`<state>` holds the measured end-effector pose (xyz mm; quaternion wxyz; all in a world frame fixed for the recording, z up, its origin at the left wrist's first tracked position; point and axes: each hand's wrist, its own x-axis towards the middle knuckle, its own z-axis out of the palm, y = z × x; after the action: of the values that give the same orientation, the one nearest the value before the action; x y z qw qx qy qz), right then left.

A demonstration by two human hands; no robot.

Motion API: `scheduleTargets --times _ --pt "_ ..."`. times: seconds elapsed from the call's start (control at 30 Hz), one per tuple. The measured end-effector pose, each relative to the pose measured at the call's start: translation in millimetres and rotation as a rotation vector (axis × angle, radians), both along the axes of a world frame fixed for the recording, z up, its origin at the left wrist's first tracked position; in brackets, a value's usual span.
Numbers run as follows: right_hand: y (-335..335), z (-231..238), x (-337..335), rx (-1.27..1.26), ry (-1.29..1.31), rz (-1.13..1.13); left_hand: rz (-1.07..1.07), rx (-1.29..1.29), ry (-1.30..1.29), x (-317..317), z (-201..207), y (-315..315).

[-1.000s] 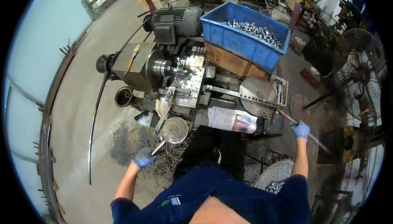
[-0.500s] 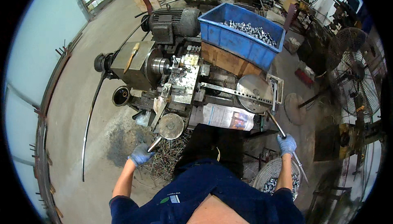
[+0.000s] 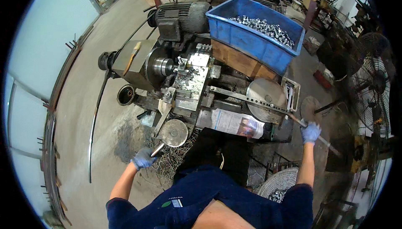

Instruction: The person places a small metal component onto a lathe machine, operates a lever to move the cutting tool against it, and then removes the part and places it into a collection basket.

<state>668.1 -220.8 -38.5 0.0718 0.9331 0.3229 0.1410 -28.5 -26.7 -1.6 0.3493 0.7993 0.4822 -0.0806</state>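
My left hand (image 3: 143, 158), in a blue-grey glove, is closed round a short metal handle (image 3: 158, 149) that sticks out beside a round metal disc (image 3: 174, 133). Out at the right, my gloved right hand (image 3: 310, 133) grips a long metal lever rod (image 3: 295, 119), whose outer end is smeared by motion. This rod slants up toward a larger round plate (image 3: 260, 87) and a bar with a row of holes (image 3: 234, 94). Between my hands stands a small lathe, its spindle nose (image 3: 162, 66) facing a chip-strewn metal slide (image 3: 190, 84).
A blue bin (image 3: 247, 38) of small metal parts rests on a wooden block behind the lathe, beside a motor (image 3: 182, 17). A brush (image 3: 132, 57) lies on the headstock. Newspaper (image 3: 230, 122) covers the front ledge. Below right is a basket (image 3: 289, 178); a fan (image 3: 374, 78) stands farther right.
My right hand has moved right and slightly up, swinging the lever rod outward. My left hand stays on its handle, nearly still. The whole view has shifted a little.
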Motion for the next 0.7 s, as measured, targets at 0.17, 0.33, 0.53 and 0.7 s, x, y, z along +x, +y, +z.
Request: scheduleTargets --times 0.17,0.33,0.53,0.7 --pt "86.1 30.0 36.4 -0.007 0.066 -0.158 -0.035 -0.014 -0.019 -8.9 -23.5 6.2" --pt "82.6 7.6 22.2 0.008 -0.006 -0.044 -0.090 -0.436 -0.375 -17.9 -7.5 23.9" --pt "17.0 -40.6 -64.6 0.178 0.107 0.078 0.609 0.028 -0.372 -100.3 -101.6 123.2" --pt "-36.4 -74.3 -110.0 0.309 0.319 0.067 0.185 0.464 0.222 -81.3 -108.1 194.8"
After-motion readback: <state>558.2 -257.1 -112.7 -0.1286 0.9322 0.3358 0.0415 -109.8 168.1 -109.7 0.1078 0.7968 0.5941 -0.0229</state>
